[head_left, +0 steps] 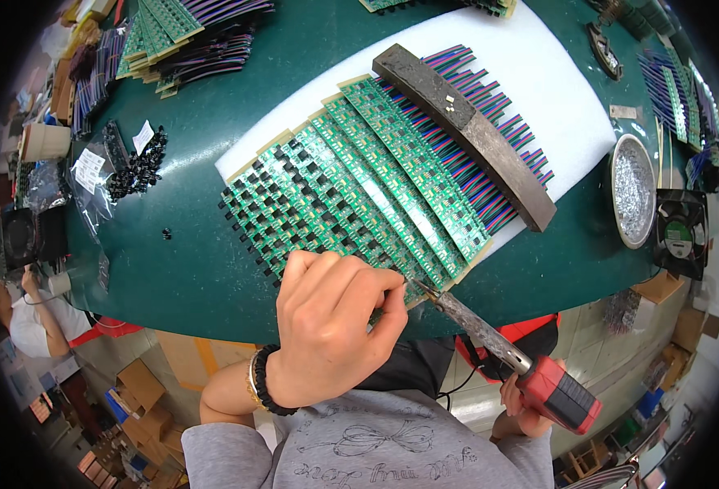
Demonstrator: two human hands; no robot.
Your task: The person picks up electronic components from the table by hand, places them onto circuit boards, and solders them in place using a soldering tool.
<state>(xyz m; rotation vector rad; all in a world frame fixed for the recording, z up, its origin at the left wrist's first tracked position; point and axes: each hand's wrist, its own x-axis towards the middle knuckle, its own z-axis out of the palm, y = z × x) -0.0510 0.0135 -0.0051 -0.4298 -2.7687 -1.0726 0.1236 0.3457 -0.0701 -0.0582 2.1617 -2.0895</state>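
Note:
My right hand (525, 407) is wrapped round the red and black handle of a soldering iron (480, 332). The iron's tip meets the near right edge of a stack of green circuit boards (375, 183). Just left of the tip, my left hand (335, 314) is closed in a pinch over the boards. Whatever lies between its fingertips is too small or hidden to name. Rows of small black parts stand on the nearer left boards; those farther right lack them. A long dark metal bar (477, 134) lies across the boards' striped wires (530, 155).
White foam (567, 106) lies under the boards on the green table (188, 261). Loose black parts (143, 163) lie left beside a clear plastic bag (90, 183). A metal bowl (634, 191) and a black fan (681, 232) stand right. Another person (46, 314) sits far left.

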